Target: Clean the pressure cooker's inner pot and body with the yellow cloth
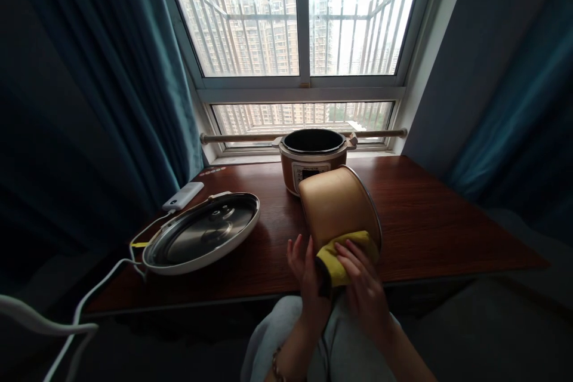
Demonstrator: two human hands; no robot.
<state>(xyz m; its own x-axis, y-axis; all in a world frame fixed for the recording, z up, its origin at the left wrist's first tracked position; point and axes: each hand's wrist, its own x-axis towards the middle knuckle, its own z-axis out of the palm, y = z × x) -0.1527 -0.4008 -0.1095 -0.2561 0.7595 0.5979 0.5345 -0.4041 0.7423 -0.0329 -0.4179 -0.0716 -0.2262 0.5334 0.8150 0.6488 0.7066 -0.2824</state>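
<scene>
A gold-coloured inner pot [331, 200] lies tilted on its side at the table's front edge, its rim to the right and its base to the left. My right hand [364, 280] presses a yellow cloth [336, 265] with a dark edge against the pot's outer wall, fingers bent over the cloth. By the base, my left hand [310, 286] steadies the pot from below, fingers slightly apart; its thumb side is partly hidden by the cloth. Behind the pot stands the brown and white cooker body [289, 170], open at the top.
On the left of the wooden table [421, 215] rests a large oval lid [201, 265], inner side up. Behind it lie a white power bank [183, 196] and a white cable [105, 277]. A barred window [304, 86] is beyond, between blue curtains [138, 59].
</scene>
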